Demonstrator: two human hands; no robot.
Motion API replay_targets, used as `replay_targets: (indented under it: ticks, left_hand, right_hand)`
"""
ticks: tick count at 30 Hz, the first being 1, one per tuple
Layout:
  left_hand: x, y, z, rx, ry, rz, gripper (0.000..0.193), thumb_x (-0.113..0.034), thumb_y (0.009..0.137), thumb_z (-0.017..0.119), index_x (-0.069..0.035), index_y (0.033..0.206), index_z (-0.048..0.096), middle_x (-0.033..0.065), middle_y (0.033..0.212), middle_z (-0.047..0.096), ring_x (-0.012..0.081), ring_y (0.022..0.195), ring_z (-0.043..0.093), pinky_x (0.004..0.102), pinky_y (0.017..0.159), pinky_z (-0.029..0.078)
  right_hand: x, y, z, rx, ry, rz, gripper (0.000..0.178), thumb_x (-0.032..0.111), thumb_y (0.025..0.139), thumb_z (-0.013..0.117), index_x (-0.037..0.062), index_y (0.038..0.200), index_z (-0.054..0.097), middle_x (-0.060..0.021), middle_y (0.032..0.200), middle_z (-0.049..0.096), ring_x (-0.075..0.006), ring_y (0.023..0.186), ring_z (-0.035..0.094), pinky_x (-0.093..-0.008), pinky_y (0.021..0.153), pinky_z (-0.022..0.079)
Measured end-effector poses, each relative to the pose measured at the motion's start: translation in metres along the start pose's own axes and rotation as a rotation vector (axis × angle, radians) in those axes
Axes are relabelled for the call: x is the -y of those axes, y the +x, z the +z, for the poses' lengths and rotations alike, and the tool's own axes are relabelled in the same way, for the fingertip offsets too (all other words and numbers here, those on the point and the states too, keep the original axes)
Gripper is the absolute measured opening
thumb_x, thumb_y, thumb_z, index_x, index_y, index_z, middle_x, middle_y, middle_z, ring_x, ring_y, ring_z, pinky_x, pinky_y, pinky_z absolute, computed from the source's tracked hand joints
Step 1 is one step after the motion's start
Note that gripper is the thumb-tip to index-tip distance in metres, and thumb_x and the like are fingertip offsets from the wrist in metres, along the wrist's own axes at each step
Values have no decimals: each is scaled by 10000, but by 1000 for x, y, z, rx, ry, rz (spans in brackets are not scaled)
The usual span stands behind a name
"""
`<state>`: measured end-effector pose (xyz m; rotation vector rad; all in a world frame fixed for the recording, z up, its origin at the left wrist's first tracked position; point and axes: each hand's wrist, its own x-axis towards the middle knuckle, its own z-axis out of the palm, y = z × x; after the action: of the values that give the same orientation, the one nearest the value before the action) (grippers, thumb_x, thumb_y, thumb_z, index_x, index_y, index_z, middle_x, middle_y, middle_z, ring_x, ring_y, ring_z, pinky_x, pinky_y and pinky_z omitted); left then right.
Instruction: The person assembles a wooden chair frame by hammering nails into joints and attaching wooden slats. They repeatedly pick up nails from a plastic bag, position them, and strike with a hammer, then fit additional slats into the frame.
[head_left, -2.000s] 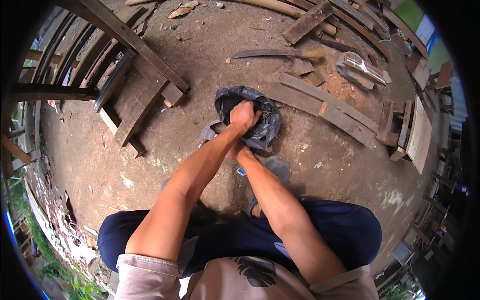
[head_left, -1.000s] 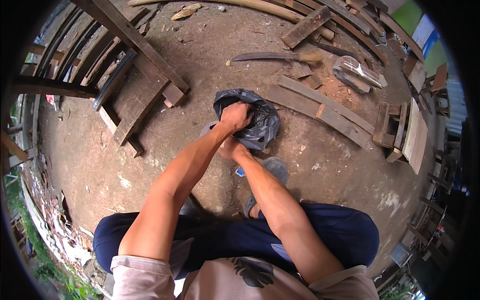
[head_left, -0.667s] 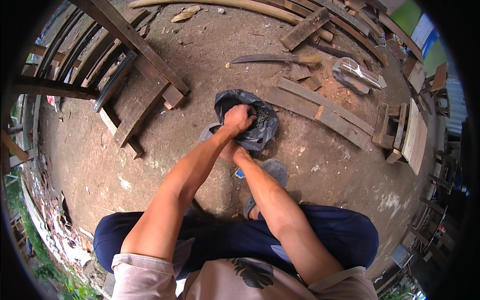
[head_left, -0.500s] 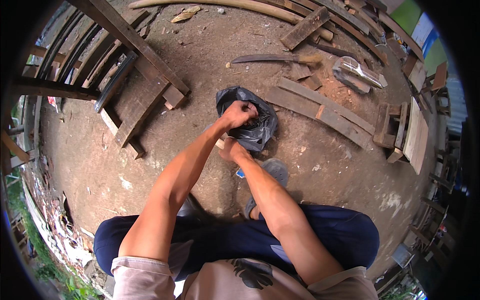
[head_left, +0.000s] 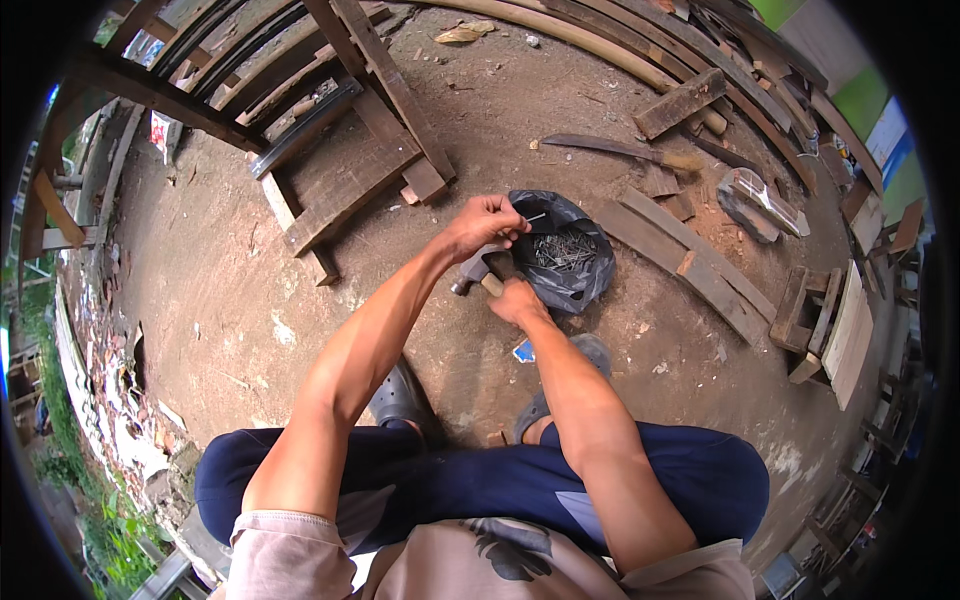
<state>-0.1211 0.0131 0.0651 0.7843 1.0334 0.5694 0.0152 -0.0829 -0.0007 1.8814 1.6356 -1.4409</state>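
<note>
A black plastic bag (head_left: 590,285) lies open on the ground before me, with a heap of nails (head_left: 566,250) inside. My left hand (head_left: 485,224) is closed in a pinch at the bag's left edge, and a thin nail (head_left: 537,217) sticks out from its fingertips. Just below, my right hand (head_left: 519,302) grips a hammer (head_left: 468,272) by its wooden handle, close to the metal head. The hammer's head points left, under my left hand. Part of the handle is hidden by my fingers.
Wooden planks (head_left: 690,265) lie right of the bag. Beyond it rests a machete (head_left: 605,147). A wooden frame (head_left: 355,185) stands at the far left, and a small wooden stool (head_left: 808,310) at the right. My shoes (head_left: 405,400) are close below my hands.
My left hand has come out of the nails to the bag's left edge with a nail in its fingers. The hammer's head now shows, and the view has shifted left.
</note>
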Motion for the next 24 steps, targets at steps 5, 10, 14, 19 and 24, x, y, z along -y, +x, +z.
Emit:
replay_targets:
  ticks: [5, 10, 14, 19, 24]
  left_hand:
    - [4, -18, -57, -148, 12, 114, 180, -81, 856, 734, -42, 929, 574, 70, 898, 688, 131, 815, 656, 296, 749, 551]
    - [-18, -42, -99, -273, 13, 187, 482, -117, 875, 759, -11, 1288, 536, 98, 966, 714, 153, 848, 681, 307, 778, 567]
    - [-30, -50, -123, -271, 4, 204, 483, -102, 918, 706, -17, 1355, 518, 114, 1031, 724, 140, 810, 675, 278, 712, 560]
    - [-23, -41, -147, -265, -39, 275, 368, -158, 963, 659, -24, 1298, 591, 92, 1057, 726, 120, 783, 660, 255, 652, 518]
    - [-24, -27, -171, -497, 383, 323, 369, -290, 950, 676, -14, 1196, 683, 103, 1085, 732, 173, 935, 688, 302, 829, 526]
  right_hand:
    - [1, 4, 7, -10, -16, 49, 375, 308, 824, 650, -57, 893, 704, -147, 665, 674, -251, 563, 675, -391, 550, 535]
    - [-1, 8, 16, -61, -58, 86, 368, 300, 817, 650, -56, 887, 711, -147, 668, 679, -247, 564, 678, -385, 548, 541]
    - [6, 4, 13, -37, -86, 153, 393, 323, 815, 662, -27, 987, 708, -176, 859, 680, -289, 772, 670, -397, 702, 535]
    - [21, -7, 4, 18, -72, 230, 487, 366, 816, 692, 38, 1176, 698, -223, 1216, 664, -364, 1155, 632, -430, 977, 506]
    - [23, -8, 6, 0, -89, 258, 497, 380, 811, 698, 43, 1176, 698, -221, 1200, 672, -369, 1142, 637, -444, 970, 508]
